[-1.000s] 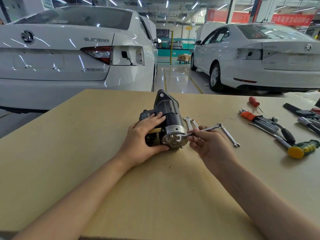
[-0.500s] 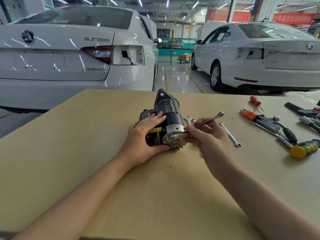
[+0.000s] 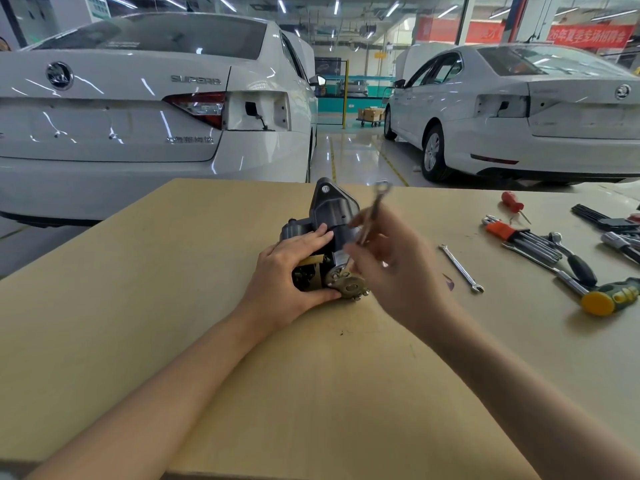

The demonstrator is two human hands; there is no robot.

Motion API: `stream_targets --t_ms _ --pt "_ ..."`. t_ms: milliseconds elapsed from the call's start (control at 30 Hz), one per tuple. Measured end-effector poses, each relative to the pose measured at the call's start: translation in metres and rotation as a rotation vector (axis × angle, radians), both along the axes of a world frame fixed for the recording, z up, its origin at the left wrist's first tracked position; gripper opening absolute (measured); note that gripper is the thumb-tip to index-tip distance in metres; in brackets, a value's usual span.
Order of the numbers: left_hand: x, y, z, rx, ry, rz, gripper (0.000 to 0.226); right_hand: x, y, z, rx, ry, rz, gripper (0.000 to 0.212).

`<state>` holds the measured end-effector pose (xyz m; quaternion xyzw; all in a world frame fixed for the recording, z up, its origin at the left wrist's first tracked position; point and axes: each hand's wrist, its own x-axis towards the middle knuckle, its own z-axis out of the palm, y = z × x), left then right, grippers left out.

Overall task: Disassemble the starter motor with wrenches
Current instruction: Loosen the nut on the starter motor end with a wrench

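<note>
The starter motor (image 3: 329, 244) lay on its side near the middle of the bench (image 3: 138, 323), its round metal end cap facing the person and its dark housing pointing away toward the far edge. The left hand (image 3: 291, 275) rested on the motor's left flank, forearm running in from the lower left; the fingers lay across the top of the housing and the thumb curled under the near edge by the end cap, so the grip was wrapped round the motor body. The right hand (image 3: 391, 268) was raised just right of and partly in front of the motor, forearm entering from the lower right, and was blurred. It held a wrench (image 3: 372, 211) pinched in the fingers, the shaft rising steeply with its ring end uppermost above the motor; the lower end was hidden behind the hand, and contact with any bolt could not be told. A second wrench (image 3: 460, 268) lay flat on the bench to the right, apart from both hands. Further right lay a red screwdriver (image 3: 512, 202), an orange-holdered key set (image 3: 519, 237) and a yellow-and-green handled tool (image 3: 609, 296). Two white cars (image 3: 138, 116) stood beyond the bench.
</note>
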<state>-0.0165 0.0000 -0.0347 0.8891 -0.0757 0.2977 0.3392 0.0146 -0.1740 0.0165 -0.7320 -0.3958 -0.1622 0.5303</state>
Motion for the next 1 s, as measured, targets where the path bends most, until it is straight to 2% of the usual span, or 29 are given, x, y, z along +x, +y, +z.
stream_targets --t_ms 100,167,267,333,367,467,567,633,700,800,1000 --pt "0.002 0.003 -0.002 0.009 0.003 -0.011 0.060 -0.009 0.017 -0.001 -0.326 -0.363 0.001 0.010" --pt "0.002 0.005 -0.003 0.116 0.047 0.018 0.066 -0.014 0.026 -0.007 -0.506 -0.534 0.025 0.007" --pt "0.003 0.009 -0.006 0.265 0.047 0.062 0.063 -0.013 0.026 -0.011 -0.589 -0.672 0.034 0.016" --pt "0.003 0.010 -0.007 0.285 0.062 0.052 0.062 -0.012 0.022 -0.008 -0.601 -0.746 0.075 0.025" --pt "0.003 0.010 -0.006 0.253 0.059 0.039 0.064 -0.014 0.020 -0.005 -0.542 -0.734 0.107 0.025" --pt "0.002 0.009 -0.003 0.125 -0.020 0.006 0.074 -0.016 0.009 -0.008 -0.079 -0.416 0.126 0.015" --pt "0.002 0.010 -0.003 0.138 -0.010 0.004 0.083 -0.009 -0.005 -0.017 0.378 0.235 0.051 0.016" --pt "0.002 0.010 -0.003 0.125 -0.016 0.010 0.083 -0.003 -0.017 -0.023 0.548 0.700 0.057 0.016" --pt "0.001 0.010 -0.004 0.119 -0.015 0.020 0.083 0.002 -0.023 -0.028 0.668 1.042 0.127 0.016" --pt "0.002 0.008 -0.003 0.122 -0.011 0.025 0.084 0.003 -0.019 -0.030 0.763 1.201 0.181 0.018" --pt "0.000 0.006 -0.002 0.119 -0.005 0.029 0.085 0.001 -0.013 -0.027 0.796 1.212 0.183 0.013"
